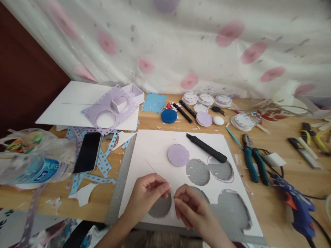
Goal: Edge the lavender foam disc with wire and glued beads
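Observation:
My left hand (pixel 150 191) is closed in a pinch on a thin, straight, wire-like strand (pixel 150 165), which sticks out up and to the left. Close beside it, my right hand (pixel 191 206) has thumb and forefinger pressed together; anything between them is too small to make out. Both hands are above a white sheet (pixel 152 144) with several round holes cut through it, showing a grey mat (pixel 117 196) beneath. On the sheet, beyond my hands, lie a lilac disc (pixel 178 155) and a black marker-like pen (pixel 207 147).
To the right are pliers (pixel 254 158), a blue glue gun (pixel 294 206) and a utility knife (pixel 303 152). At the left, a phone (pixel 88 152) and a plastic bottle (pixel 38 168) lie among blue paper scraps (pixel 103 163). Stacked discs (pixel 190 97) and a blue disc (pixel 169 116) line the back.

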Demonstrator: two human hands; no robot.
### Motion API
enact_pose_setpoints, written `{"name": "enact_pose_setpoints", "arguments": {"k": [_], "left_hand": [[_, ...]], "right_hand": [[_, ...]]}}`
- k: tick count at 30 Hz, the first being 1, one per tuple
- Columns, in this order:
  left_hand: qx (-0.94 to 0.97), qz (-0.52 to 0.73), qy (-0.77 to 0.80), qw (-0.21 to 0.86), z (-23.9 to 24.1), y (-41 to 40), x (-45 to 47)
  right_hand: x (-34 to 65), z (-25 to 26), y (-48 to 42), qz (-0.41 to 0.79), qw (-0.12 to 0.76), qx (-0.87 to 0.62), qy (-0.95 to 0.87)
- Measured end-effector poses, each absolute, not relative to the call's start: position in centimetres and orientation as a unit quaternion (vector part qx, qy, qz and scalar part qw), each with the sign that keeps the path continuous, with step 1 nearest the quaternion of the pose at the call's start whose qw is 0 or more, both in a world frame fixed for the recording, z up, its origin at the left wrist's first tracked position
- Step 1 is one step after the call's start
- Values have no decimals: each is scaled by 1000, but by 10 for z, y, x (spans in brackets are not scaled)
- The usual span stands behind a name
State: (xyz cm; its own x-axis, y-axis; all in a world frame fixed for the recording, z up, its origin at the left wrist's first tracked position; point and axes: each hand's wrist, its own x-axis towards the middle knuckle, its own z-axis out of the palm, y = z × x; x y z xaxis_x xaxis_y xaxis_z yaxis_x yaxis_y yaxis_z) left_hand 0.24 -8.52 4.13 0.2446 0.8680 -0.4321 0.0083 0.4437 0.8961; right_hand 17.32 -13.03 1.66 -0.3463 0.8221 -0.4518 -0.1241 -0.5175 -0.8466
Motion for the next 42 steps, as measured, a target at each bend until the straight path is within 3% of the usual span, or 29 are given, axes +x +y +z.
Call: {"name": "enact_pose_setpoints", "arguments": {"k": [14,19,23,27,32,42], "left_hand": [[487,329,525,616,41,-89,-2],[378,442,496,645,46,-86,-14],[441,516,530,509,80,-62,-56],[610,408,557,389,119,-47,-83],[741,179,493,420,107,-56,-52],[613,194,525,558,70,-78,-14]], "right_hand": [[171,29,-126,698,360,-503,-360],[176,41,-123,592,407,-526,-456],[204,51,-127,506,428,-573,-482],[228,63,-132,418,434,-603,-522],[216,63,-132,439,400,-570,-569],[197,42,-128,499,282,-533,-623]]}}
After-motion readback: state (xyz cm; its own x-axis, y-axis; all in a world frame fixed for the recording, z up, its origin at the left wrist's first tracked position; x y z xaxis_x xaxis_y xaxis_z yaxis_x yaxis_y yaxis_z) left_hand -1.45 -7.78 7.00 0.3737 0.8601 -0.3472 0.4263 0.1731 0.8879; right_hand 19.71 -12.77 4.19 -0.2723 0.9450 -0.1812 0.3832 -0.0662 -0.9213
